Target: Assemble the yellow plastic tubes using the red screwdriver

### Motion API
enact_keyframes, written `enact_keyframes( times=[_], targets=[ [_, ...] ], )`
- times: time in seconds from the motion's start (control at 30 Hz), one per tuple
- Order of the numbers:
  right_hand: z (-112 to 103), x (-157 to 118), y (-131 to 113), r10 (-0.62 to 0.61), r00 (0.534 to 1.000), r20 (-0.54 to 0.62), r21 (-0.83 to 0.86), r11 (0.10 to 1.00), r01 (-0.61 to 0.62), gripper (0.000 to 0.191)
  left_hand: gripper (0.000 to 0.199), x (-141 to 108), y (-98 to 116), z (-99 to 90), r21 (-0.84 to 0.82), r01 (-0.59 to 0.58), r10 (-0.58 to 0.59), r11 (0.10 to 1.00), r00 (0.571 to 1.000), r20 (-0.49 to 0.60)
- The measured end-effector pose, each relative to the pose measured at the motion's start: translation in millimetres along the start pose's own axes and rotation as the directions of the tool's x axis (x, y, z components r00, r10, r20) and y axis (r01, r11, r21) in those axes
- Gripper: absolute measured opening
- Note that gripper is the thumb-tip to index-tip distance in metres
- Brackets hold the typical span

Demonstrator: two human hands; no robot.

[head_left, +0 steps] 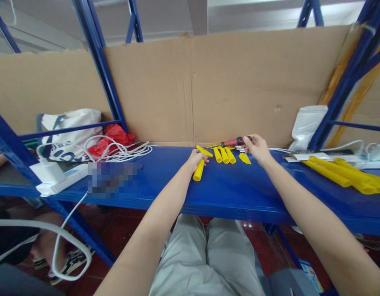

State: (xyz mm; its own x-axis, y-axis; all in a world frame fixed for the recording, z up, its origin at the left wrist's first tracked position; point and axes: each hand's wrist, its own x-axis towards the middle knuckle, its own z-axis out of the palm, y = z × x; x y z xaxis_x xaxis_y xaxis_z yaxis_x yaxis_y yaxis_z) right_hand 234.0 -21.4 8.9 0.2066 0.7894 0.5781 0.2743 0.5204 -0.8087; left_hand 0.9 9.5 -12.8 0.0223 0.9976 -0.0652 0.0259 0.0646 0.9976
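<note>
My left hand point(195, 159) is closed around a short yellow tube point(199, 171) that slants toward me over the blue shelf. Another flat yellow piece point(204, 151) lies across the top of that hand; whether it is part of the tube I cannot tell. My right hand point(256, 149) grips the end of a screwdriver with a dark red and black handle point(230, 142), its thin shaft pointing left. Between my hands, three short yellow tubes point(224, 156) lie side by side on the shelf. A small crumpled yellow piece point(245, 158) rests just below my right fingers.
Longer yellow tubes point(346, 174) are piled at the right end of the blue shelf point(239, 193). On the left are a white power strip point(65, 181), coiled white cable point(128, 154), a red bag point(114, 137) and a cloth bag point(72, 135). Cardboard point(239, 86) stands behind.
</note>
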Motion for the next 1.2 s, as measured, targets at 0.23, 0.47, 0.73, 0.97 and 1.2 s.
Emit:
enact_keyframes(
  times=[0.23,0.47,0.73,0.97,1.2],
  targets=[
    [4.2,-1.3,-0.3,0.004,1.000,-0.011,0.006,1.000,-0.004,0.043,0.060,-5.6,2.1,2.5,0.018,-0.009,0.009,1.000,1.000,0.017],
    [3.3,-1.2,-0.4,0.008,0.999,-0.040,0.007,1.000,-0.008,0.042,0.062,-7.1,2.4,4.1,0.033,-0.006,0.005,0.999,1.000,0.026],
    [2.8,0.7,4.4,0.001,1.000,-0.022,-0.018,1.000,-0.002,0.042,0.063,-8.6,3.2,5.0,0.043,-0.015,0.014,0.999,0.999,0.036],
    [2.3,0.1,4.2,-0.016,1.000,-0.013,-0.019,1.000,0.016,0.045,0.065,-10.0,3.9,5.7,0.036,-0.003,0.002,0.999,0.999,0.033],
    [4.2,-0.4,3.0,0.018,0.999,-0.030,-0.035,0.999,-0.019,0.039,0.063,-9.0,2.7,5.7,0.031,-0.016,0.015,0.999,0.999,0.028]
  ],
)
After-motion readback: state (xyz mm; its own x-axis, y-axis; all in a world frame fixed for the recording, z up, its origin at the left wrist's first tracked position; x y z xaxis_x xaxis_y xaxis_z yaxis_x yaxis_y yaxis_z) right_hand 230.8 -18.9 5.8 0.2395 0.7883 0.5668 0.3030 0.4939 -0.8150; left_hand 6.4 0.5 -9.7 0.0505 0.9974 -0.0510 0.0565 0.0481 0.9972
